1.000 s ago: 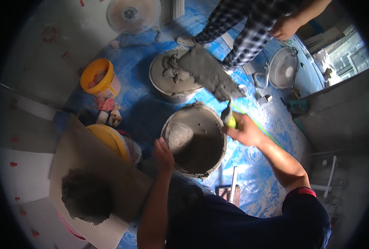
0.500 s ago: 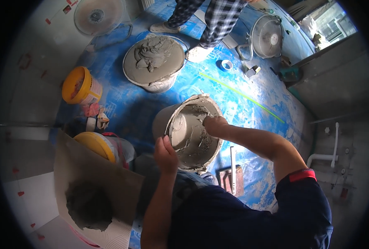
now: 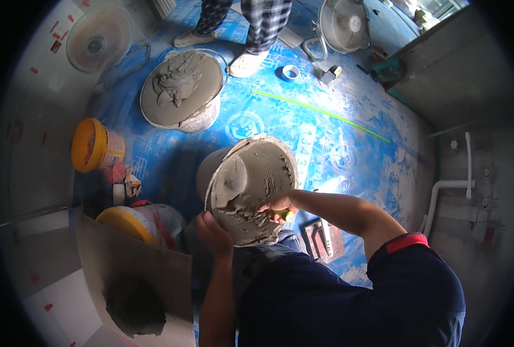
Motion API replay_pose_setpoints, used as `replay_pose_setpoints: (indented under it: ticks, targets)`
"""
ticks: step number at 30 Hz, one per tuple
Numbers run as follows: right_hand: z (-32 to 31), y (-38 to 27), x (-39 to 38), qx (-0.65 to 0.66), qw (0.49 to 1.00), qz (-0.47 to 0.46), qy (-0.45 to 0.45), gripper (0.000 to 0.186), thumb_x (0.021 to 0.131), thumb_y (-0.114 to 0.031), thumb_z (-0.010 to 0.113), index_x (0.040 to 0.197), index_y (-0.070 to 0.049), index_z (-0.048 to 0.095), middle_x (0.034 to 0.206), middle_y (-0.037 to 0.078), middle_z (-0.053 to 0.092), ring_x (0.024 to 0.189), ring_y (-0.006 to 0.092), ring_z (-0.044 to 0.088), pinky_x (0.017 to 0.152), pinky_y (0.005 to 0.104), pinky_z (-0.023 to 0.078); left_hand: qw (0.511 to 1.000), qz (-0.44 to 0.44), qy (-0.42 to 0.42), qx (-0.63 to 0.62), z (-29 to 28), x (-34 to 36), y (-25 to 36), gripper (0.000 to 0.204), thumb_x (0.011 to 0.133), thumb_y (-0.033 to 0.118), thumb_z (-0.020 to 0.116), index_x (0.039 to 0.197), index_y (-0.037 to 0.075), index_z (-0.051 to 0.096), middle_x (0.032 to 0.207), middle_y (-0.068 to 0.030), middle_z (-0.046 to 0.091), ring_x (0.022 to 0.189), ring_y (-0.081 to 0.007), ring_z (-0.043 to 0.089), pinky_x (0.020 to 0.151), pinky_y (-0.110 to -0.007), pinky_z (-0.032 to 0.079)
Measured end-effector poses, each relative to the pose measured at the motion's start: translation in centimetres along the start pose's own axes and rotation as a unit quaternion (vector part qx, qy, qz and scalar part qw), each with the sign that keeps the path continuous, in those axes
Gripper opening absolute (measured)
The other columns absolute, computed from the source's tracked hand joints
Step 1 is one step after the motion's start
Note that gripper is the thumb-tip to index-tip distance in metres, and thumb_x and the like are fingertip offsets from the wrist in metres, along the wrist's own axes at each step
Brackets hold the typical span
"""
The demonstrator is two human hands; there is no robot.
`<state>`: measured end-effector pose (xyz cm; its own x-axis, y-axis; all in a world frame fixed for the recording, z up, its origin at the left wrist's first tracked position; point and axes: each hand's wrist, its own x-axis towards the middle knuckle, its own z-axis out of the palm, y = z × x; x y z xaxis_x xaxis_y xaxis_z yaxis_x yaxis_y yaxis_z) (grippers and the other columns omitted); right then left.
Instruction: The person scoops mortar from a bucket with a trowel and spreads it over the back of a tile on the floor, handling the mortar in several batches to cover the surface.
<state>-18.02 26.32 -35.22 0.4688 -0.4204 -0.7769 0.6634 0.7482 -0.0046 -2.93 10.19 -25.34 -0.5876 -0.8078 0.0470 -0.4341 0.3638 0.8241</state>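
Note:
A mortar-caked bucket [image 3: 208, 184] lies tipped on its side in front of me, its mouth turned up toward me and grey mortar coating its inside wall. My left hand [image 3: 215, 232] is closed on the near left part of its rim. At the lower right of the mouth, my right hand [image 3: 275, 206] grips a hand tool by its yellow-green handle [image 3: 283, 216]. The tool's working end is hidden by the hand and mortar. Beside my left forearm, a large tile [image 3: 179, 272] carries a dark mound of mortar [image 3: 134, 306] on its combed surface.
Beyond stands a bucket heaped with mortar [image 3: 182, 87], near another person's legs [image 3: 263, 29]. Yellow-topped buckets [image 3: 89, 144] [image 3: 124, 224] are at left. Two fans [image 3: 344, 26] [image 3: 98, 43], a tape roll [image 3: 291, 72], a green strip [image 3: 320, 114] and white pipes [image 3: 442, 188] surround the blue-covered floor.
My right hand has moved down and nearer along the inside of the bucket, and the tool's handle now shows. My left hand stays at the rim. The whole view has shifted slightly.

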Motion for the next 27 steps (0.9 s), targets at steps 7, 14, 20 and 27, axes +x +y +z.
replay_pose_setpoints:
  ticks: [7, 14, 20, 27]
  targets:
    - [3.3, 2.0, 3.6, 0.323, 0.899, -0.049, -0.292, 0.036, 0.097, -0.042, 0.052, 0.076, -0.014, 0.049, 0.06, -0.003, 0.049, 0.049, 0.0081, 0.05, 0.047, 0.0229, 0.042, 1.0, 0.01, 0.017, -0.004, -0.6, -0.4, -0.5, 0.039, 0.102, 0.029, 0.036, 0.093, -0.003, 0.056, 0.085, -0.0233, 0.059, 0.078, -0.0381, 0.056, 0.071, -0.042, 0.044]
    - [4.8, 2.6, -1.6, 0.324, 0.888, -0.153, -0.287, 0.036, 0.096, -0.046, 0.051, 0.088, -0.011, 0.053, 0.064, -0.006, 0.047, 0.048, 0.0053, 0.046, 0.043, 0.0205, 0.039, 0.996, 0.003, 0.059, -0.07, 0.1, 0.9, -0.8, 0.038, 0.103, 0.029, 0.039, 0.09, -0.003, 0.054, 0.079, -0.0178, 0.057, 0.072, -0.0273, 0.051, 0.069, -0.038, 0.043]
    - [3.0, 2.5, -14.4, 0.237, 0.923, -0.231, -0.198, 0.04, 0.096, -0.052, 0.049, 0.088, -0.013, 0.05, 0.059, -0.007, 0.038, 0.039, 0.0032, 0.034, 0.033, 0.0205, 0.029, 0.995, -0.023, 0.102, 0.005, -0.2, 4.6, -3.2, 0.04, 0.104, 0.031, 0.042, 0.088, -0.003, 0.055, 0.077, -0.0219, 0.057, 0.069, -0.0304, 0.049, 0.071, -0.039, 0.044]
    - [9.5, -1.2, -23.3, 0.138, 0.918, -0.327, -0.179, 0.047, 0.092, -0.056, 0.05, 0.095, -0.009, 0.05, 0.06, -0.002, 0.037, 0.042, 0.0094, 0.032, 0.04, 0.0255, 0.031, 0.979, -0.079, 0.078, -0.169, 4.8, 4.9, 1.8, 0.038, 0.102, 0.036, 0.046, 0.082, 0.004, 0.05, 0.07, -0.0099, 0.048, 0.069, -0.0173, 0.044, 0.067, -0.033, 0.042]
